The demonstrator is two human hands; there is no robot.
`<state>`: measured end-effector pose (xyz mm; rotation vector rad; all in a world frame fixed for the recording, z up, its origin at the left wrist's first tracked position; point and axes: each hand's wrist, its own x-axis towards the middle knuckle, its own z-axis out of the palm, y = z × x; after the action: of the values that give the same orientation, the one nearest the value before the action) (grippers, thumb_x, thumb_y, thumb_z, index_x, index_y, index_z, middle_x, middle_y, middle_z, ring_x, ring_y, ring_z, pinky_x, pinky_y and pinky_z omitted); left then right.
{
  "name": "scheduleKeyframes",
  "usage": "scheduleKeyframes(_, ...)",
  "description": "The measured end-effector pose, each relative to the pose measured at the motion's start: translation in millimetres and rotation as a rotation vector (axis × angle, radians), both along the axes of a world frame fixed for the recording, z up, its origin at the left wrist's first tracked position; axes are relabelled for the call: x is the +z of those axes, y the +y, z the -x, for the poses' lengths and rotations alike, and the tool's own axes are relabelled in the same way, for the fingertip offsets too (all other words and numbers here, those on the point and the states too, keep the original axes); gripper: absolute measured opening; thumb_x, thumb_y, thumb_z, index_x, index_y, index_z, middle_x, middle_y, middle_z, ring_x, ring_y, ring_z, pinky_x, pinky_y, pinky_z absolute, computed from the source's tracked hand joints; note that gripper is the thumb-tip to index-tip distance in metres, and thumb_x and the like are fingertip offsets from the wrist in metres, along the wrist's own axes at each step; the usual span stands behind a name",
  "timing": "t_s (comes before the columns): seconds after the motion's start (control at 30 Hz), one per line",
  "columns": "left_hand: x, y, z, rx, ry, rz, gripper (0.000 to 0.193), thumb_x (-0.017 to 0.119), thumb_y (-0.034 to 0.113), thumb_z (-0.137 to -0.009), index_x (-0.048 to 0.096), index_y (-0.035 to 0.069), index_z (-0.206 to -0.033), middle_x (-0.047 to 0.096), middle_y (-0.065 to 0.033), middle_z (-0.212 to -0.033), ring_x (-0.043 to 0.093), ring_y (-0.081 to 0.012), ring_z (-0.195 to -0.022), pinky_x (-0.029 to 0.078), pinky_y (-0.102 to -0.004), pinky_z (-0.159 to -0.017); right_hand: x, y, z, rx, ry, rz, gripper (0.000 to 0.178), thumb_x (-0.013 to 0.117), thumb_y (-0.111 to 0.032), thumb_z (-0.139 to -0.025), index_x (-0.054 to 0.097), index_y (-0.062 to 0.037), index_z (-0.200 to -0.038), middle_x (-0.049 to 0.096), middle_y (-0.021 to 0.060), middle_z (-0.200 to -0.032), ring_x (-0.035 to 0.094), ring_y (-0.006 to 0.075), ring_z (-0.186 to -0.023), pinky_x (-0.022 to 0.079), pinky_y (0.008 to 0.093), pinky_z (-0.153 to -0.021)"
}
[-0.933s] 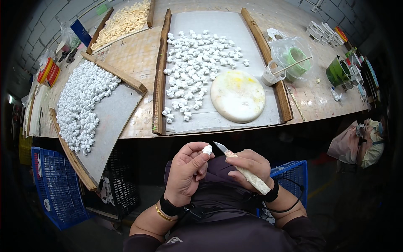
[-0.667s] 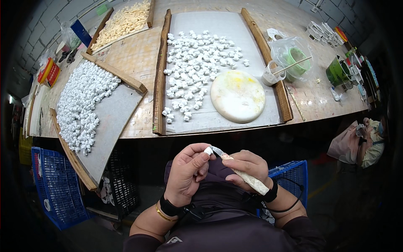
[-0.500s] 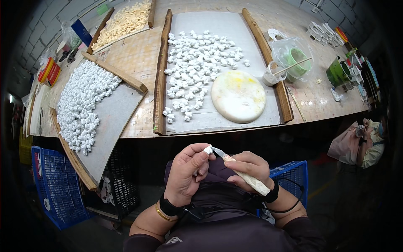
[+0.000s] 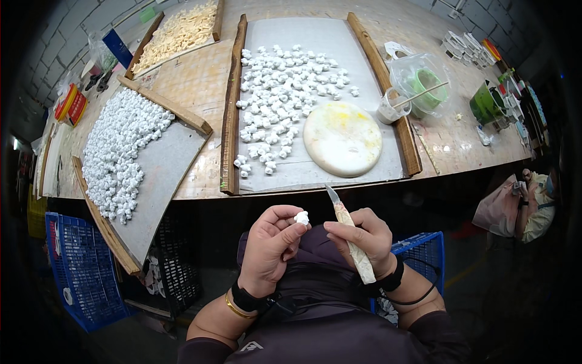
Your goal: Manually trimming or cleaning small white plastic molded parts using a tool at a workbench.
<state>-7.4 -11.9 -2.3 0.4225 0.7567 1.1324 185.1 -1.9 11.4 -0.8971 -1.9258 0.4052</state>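
Note:
Between thumb and fingers, my left hand point(image 4: 271, 244) pinches a small white knobbly piece point(image 4: 301, 218). My right hand point(image 4: 365, 238) is wrapped round a knife point(image 4: 353, 242) with a pale, tape-wrapped handle; its short blade points up and away, apart from the white piece. Beyond my hands, a tray lined with pale sheet point(image 4: 285, 36) carries many similar white pieces point(image 4: 276, 97). On the tray's near right lies a round whitish slab point(image 4: 343, 139) with yellow stains.
A second board at left bears a dense heap of white pieces point(image 4: 118, 151). Cream-coloured pieces point(image 4: 179, 33) fill a tray behind. A small cup point(image 4: 391, 108) and a green bowl point(image 4: 428, 85) stand at right. Blue crates point(image 4: 85, 267) sit below the table; a person point(image 4: 533, 203) is far right.
The knife blade has come away from the white piece, and my right hand has tilted it more upright. My left hand still holds the piece in nearly the same place.

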Motion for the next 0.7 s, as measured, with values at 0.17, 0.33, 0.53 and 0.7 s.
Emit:
scheduleKeyframes(0.17,3,-4,0,0.007,0.092,-0.039,0.028,0.069,-0.002,-0.082,0.055,0.0,-0.106,0.064,-0.0052,-0.09,0.054,-0.0014,-0.065,0.039,-0.013,-0.049,6,8,9,0.062,-0.09,-0.043,0.036,0.069,-0.007,-0.07,0.07,-0.0116,-0.106,0.057,-0.0016,-0.068,0.055,0.0134,-0.057,0.041,0.0249,-0.048)
scheduleKeyframes(0.33,7,-6,-3,0.008,0.101,-0.102,0.027,0.068,-0.005,-0.082,0.055,-0.001,-0.105,0.063,-0.0062,-0.091,0.059,-0.0062,-0.076,0.05,-0.0168,-0.069,7,9,12,0.079,-0.131,-0.064,0.035,0.069,-0.008,-0.069,0.07,-0.0117,-0.104,0.056,-0.0015,-0.068,0.055,0.014,-0.057,0.041,0.0256,-0.048)
scheduleKeyframes(0.53,4,-7,-6,0.022,0.141,-0.148,0.024,0.067,-0.004,-0.084,0.056,0.0,-0.105,0.063,-0.0063,-0.089,0.059,-0.0058,-0.075,0.049,-0.0168,-0.067,8,9,15,0.047,-0.081,-0.001,0.03,0.07,-0.005,-0.07,0.069,-0.0091,-0.1,0.057,0.0016,-0.07,0.056,0.0147,-0.06,0.043,0.0258,-0.05)
scheduleKeyframes(0.7,3,-7,5,0.035,0.047,-0.036,0.016,0.06,0.009,-0.092,0.057,0.0,-0.105,0.063,-0.0074,-0.082,0.048,-0.0034,-0.057,0.035,-0.0154,-0.045,12,14,9,0.019,0.133,0.274,0.024,0.075,0.001,-0.073,0.067,-0.0049,-0.095,0.057,0.0055,-0.077,0.055,0.0162,-0.067,0.044,0.0245,-0.061)
